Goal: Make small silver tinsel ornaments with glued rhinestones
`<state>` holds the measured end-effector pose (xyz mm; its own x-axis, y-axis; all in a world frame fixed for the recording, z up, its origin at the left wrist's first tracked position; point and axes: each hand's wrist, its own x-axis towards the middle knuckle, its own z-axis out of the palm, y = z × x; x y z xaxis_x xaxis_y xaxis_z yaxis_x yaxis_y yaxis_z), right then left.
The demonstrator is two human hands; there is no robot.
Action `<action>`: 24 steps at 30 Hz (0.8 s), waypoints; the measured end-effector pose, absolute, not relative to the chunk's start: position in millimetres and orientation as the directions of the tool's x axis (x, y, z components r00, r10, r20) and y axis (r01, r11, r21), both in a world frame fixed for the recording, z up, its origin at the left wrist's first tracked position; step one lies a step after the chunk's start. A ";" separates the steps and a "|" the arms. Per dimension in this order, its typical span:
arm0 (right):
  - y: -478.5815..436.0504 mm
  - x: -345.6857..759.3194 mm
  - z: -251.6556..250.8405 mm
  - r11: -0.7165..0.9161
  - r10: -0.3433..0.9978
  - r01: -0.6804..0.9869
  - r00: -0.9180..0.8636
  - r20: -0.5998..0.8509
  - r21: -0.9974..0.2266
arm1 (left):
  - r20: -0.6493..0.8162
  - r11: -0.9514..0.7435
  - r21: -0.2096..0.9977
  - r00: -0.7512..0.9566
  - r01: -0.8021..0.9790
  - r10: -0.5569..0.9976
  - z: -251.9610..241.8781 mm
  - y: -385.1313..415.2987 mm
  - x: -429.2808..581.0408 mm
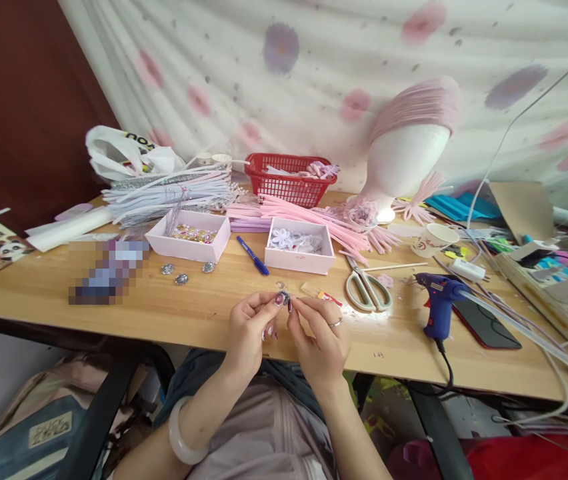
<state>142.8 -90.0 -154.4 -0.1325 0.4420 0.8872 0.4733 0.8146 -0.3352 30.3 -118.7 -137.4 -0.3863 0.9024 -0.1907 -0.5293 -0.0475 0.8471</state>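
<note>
My left hand (251, 330) and my right hand (321, 333) meet over the table's front edge, fingertips pinched on a small dark silvery ornament (285, 295). Fingers of both hands are closed round it, and they partly hide it. Small pinkish pieces show just below my left fingertips. Left of my hands, three round silver ornaments (181, 279) lie on the wooden table (179, 317). Beyond my hands stands a white box (299, 261) with pale flower-like pieces, and a blue pen (253, 255) lies beside it. Scissors (368, 288) rest to the right of my hands.
A second box (189, 249) holds gold and pink ornaments. Behind are pipe cleaners (164, 193), a red basket (288, 187) and a white mannequin head (404, 160). At right are a blue glue gun (439, 303), its cord, a phone (489, 325) and a paper cup (433, 241).
</note>
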 end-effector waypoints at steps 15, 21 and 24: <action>-93.3 142.5 -157.6 0.791 0.468 0.494 -0.109 0.877 -0.361 | -0.223 -0.099 0.720 -0.364 -0.687 0.904 -134.3 -120.1 51.1; -93.2 143.5 -155.3 0.806 0.454 0.472 -0.105 0.885 -0.358 | -0.233 -0.120 0.686 -0.373 -0.718 0.898 -135.3 -121.1 55.2; -92.3 144.8 -153.8 0.810 0.452 0.472 -0.123 0.883 -0.349 | -0.221 -0.105 0.693 -0.350 -0.713 0.910 -135.4 -120.2 53.1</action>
<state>144.8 -92.3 -153.8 -0.1231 0.4522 0.8834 0.4718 0.8098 -0.3488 53.1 -120.2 -135.4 -0.3496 0.9104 -0.2214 -0.7133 -0.1053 0.6929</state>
